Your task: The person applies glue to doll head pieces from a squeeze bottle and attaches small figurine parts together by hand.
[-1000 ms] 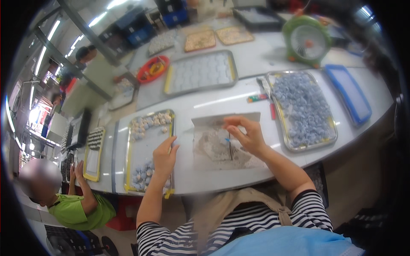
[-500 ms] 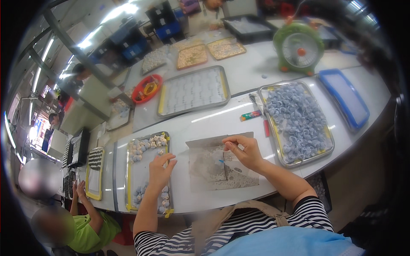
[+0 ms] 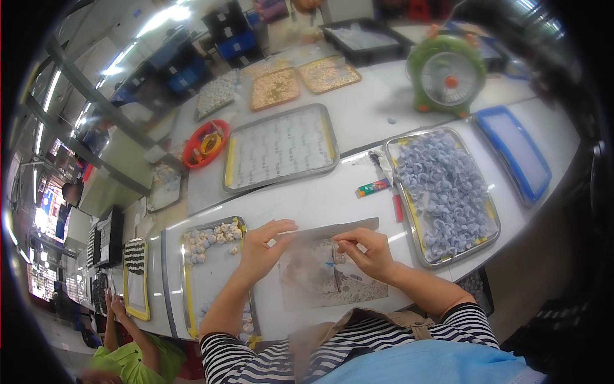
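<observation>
My left hand (image 3: pixel 263 248) is held over the left edge of a stained grey-brown board (image 3: pixel 300 281), its thumb and fingers apart with nothing visible between them. Above the board's right side, my right hand (image 3: pixel 369 255) has thumb and forefinger pinched together; whatever is between the tips is too small to make out. A thin tool with a blue part (image 3: pixel 330 264) lies on the board below the right fingertips. Left of the board is a metal tray (image 3: pixel 214 275) with yellow tape, holding small pale blue and cream pieces (image 3: pixel 214 237) at its far and near ends.
To the right, a metal tray (image 3: pixel 419 238) is heaped with blue-grey curved pieces (image 3: pixel 441 192). Beyond stand a blue-rimmed tray (image 3: pixel 543 163), a green fan (image 3: pixel 448 73), a large sheet-lined tray (image 3: pixel 281 150) and a red basket (image 3: pixel 192 147). A person in green (image 3: pixel 137 358) works at left.
My left hand has moved right, from beside the left tray to the board's edge, closer to my right hand. My right hand stays pinched above the board. The view has tilted slightly.
</observation>
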Tool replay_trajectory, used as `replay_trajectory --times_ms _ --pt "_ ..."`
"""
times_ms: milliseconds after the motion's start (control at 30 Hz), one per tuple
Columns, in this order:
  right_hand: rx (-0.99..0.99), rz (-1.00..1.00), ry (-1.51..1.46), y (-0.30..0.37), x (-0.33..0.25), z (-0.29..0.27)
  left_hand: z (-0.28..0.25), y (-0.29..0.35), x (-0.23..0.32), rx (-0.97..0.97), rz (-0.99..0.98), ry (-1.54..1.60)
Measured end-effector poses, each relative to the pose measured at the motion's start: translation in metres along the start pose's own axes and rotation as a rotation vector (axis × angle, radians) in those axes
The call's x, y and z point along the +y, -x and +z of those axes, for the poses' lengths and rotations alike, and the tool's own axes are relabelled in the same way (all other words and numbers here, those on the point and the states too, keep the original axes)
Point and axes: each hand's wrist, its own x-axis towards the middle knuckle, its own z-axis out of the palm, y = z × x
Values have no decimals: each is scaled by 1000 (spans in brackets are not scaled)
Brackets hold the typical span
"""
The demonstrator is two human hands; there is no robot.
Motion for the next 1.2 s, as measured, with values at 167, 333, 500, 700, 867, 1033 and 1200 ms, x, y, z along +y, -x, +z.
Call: replay_trajectory --times_ms 167,333,500,700,867,1033,1200 --pt "-35 123 -41 -18 1 0 -8 -38 -5 -50 -60 82" --pt "-51 168 -72 -27 13 3 -6 -55 -18 -61 -6 106" --pt "-72 180 -75 -42 6 35 -36 -48 -40 -61 -59 136" --pt "-64 213 -101 -60 -12 84 -91 -37 -65 -53 -80 139" --pt "-80 214 -120 -32 13 22 -25 -47 -33 -50 -112 142" --pt "-82 188 -110 -10 34 -34 35 -56 -9 -52 -104 131" --pt "-96 203 -107 -35 7 14 -22 -49 -16 -77 -106 139"
